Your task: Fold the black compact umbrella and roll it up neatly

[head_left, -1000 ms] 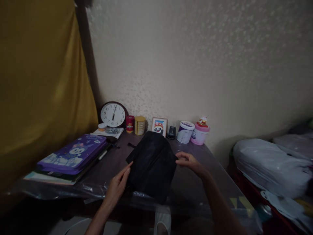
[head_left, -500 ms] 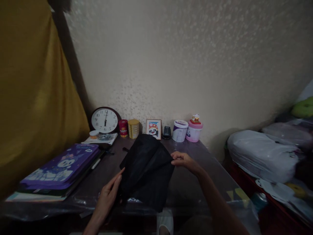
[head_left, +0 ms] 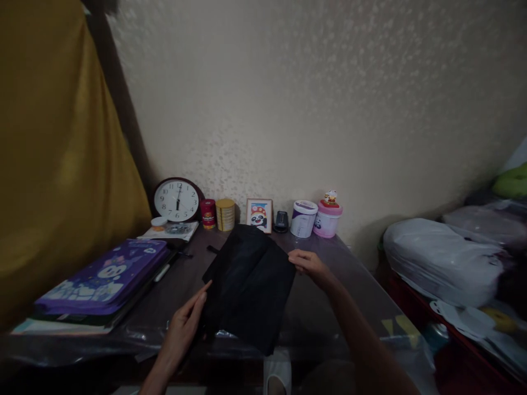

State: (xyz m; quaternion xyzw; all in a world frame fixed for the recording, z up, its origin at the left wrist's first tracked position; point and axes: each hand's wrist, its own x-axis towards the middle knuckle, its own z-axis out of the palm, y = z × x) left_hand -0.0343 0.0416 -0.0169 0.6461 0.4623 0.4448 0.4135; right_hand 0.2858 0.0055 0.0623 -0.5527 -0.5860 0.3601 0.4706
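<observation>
my right hand (head_left: 307,263) pinches the black cloth (head_left: 249,285), left hand (head_left: 185,326) flat on it; its overhanging edge could slide off the table (head_left: 329,312).

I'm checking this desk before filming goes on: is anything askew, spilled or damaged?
Nothing looks spilled or broken. The black cloth lies skewed, its near corner hanging over the table edge, between the left hand and right hand. The clock leans against the wall.
</observation>
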